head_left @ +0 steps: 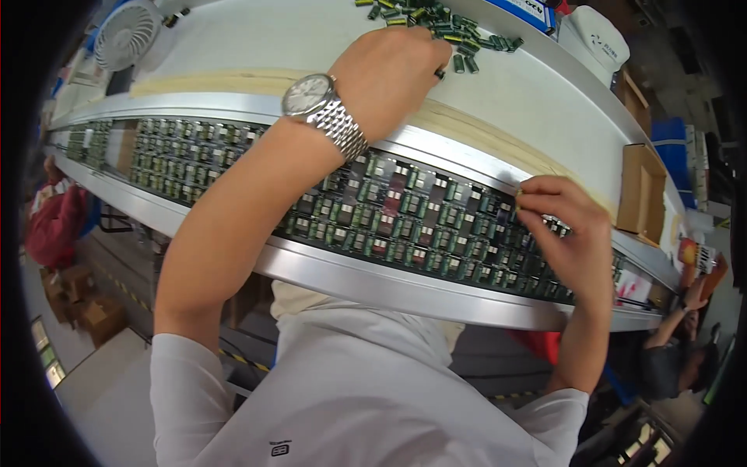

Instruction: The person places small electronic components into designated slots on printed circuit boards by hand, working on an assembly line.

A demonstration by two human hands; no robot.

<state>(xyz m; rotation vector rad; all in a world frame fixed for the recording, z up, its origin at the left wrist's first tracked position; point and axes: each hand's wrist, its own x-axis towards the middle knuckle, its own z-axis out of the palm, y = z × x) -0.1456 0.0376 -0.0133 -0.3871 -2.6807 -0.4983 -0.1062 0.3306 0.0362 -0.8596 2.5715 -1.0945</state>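
Observation:
My left hand (pixel 397 74), a silver watch on its wrist, reaches across to the near edge of a loose pile of green cylindrical capacitors (pixel 467 35). Its fingers are curled, and a dark green capacitor (pixel 440 74) shows at them. To the right, my right hand (pixel 566 214) is over a long panel of small circuit boards (pixel 389 222). Thumb and forefinger pinch a small yellow-green piece that looks like a capacitor (pixel 519 193), mostly covered by the fingertips. Rows of green parts and pale blocks fill the boards.
Metal rails (pixel 373 276) border the boards. Beyond lies a white worktop (pixel 233 47) with a tape-covered strip. A white fan (pixel 126 35) stands far left, an open cardboard box (pixel 644 191) at right. Other people (pixel 673 362) are at the right and left edges.

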